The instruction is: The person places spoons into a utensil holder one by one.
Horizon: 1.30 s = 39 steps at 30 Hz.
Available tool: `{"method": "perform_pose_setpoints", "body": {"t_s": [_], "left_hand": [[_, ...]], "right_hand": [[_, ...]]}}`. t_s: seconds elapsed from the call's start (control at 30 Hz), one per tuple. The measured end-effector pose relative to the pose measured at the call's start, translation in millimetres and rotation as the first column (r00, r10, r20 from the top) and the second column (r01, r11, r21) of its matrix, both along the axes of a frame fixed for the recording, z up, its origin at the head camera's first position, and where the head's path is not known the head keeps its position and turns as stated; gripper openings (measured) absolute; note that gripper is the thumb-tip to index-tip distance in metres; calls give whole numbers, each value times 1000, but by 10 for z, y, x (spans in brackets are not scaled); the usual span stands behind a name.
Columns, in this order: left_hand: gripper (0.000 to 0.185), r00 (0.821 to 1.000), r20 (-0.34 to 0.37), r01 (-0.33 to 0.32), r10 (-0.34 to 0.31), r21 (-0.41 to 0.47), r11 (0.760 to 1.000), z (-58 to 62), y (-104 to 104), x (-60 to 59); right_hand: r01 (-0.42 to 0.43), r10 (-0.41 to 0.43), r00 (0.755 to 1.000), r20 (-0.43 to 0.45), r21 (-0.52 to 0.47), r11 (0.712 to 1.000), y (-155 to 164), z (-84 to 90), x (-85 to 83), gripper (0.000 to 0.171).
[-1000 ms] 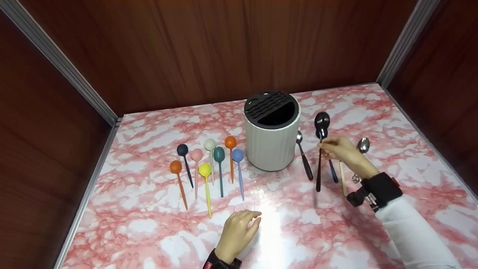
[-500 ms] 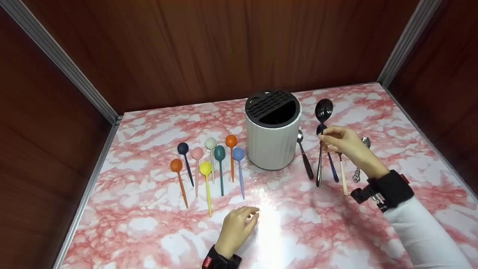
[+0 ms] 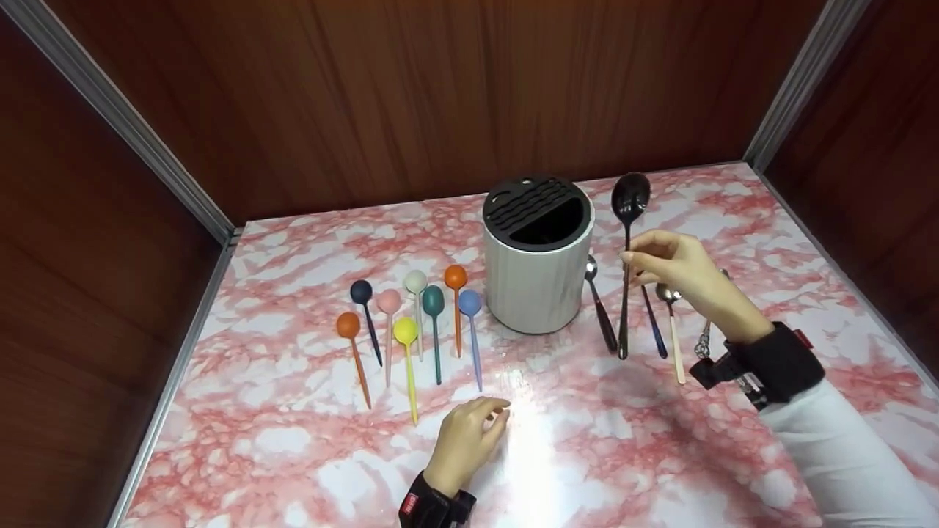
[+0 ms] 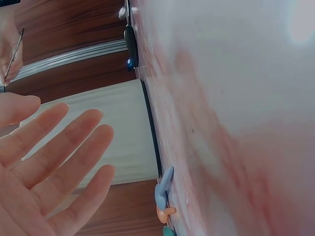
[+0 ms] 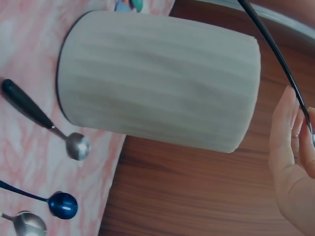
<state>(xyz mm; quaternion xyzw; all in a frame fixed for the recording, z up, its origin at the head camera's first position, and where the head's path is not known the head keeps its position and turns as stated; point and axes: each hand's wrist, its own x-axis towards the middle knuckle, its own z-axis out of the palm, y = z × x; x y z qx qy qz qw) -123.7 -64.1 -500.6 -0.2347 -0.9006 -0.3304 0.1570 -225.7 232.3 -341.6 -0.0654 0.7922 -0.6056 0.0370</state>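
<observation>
table: pink-and-white marbled top (image 3: 293, 455) boxed in by wood panels. It's glossy, so my guess is anything dropped on it skids.
holder: white ribbed utensil holder (image 3: 538, 275) with a black insert, standing upright mid-table. The half-moon opening looks dark and I can't see anything standing in it; the slotted half looks bare too. The likely trouble is that it's light and tall-ish, so a spoon tip catching the rim or the slot grid could nudge or tip it.
right hand: right hand (image 3: 678, 275) pinches the black spoon (image 3: 627, 249) partway up the handle between thumb and fingertips, just right of the holder. The spoon is off the table, near vertical, bowl up above the rim and tail end hanging low.
risk there: it's a thin pinch on a long skinny handle, so it could swing or slip out, and the low end sits right over the spoons lying below.
left hand: left hand (image 3: 466, 444) rests at the near edge with fingers loosely relaxed, holding nothing. It's well away from the holder, so nothing steadies the holder if it gets bumped.
coloured spoons: eight pastel ones fanned out left of the holder (image 3: 411, 323), bowls pointing away, well clear.
metal spoons: black-handled one (image 3: 600, 308), blue one (image 3: 653, 326) and pale-handled one (image 3: 672, 334) lie flat under the right hand. They'd be easy to knock.
</observation>
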Motion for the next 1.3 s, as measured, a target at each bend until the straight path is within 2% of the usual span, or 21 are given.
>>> {"method": "perform_pose_setpoints", "body": {"t_s": [0.33, 0.47, 0.63, 0.73, 0.83, 0.93, 1.03, 1.17, 1.23, 1.3], "left_hand": [[14, 1000, 23, 9, -9, -3, 1000, 45, 23, -108], [14, 1000, 26, 8, -7, -12, 1000, 52, 38, -131], [14, 1000, 24, 17, -17, -13, 1000, 43, 58, -147], [14, 999, 47, 19, -18, -15, 1000, 43, 69, -151], [15, 998, 64, 22, -20, -19, 1000, 46, 83, -160], [15, 997, 77, 27, -26, -22, 999, 55, 103, -172], [16, 995, 95, 38, -36, -25, 999, 57, 122, -186], [16, 992, 120, 52, -47, -34, 998, 53, 145, -208], [16, 991, 127, 55, -50, -37, 998, 58, 153, -214], [16, 990, 133, 60, -54, -39, 997, 55, 160, -217]], "right_hand": [[-56, 45, 993, -109, -102, 993, -141, 218, -69, 8], [-74, 60, 988, -146, -99, 992, -185, 370, -108, 4], [-60, 42, 976, -212, -76, 995, -274, 562, -181, 4], [-41, 28, 968, -249, -49, 998, -349, 672, -225, 4], [-2, -2, 956, -293, -15, 1000, -421, 772, -269, 5], [34, -51, 940, -336, -55, 998, -502, 836, -315, 8], [88, -113, 913, -393, -81, 993, -592, 853, -351, 10], [133, -154, 879, -452, -78, 988, -690, 836, -397, 6], [128, -155, 873, -462, -88, 988, -733, 821, -426, 2], [106, -145, 876, -460, -110, 988, -772, 808, -456, 5]]}}
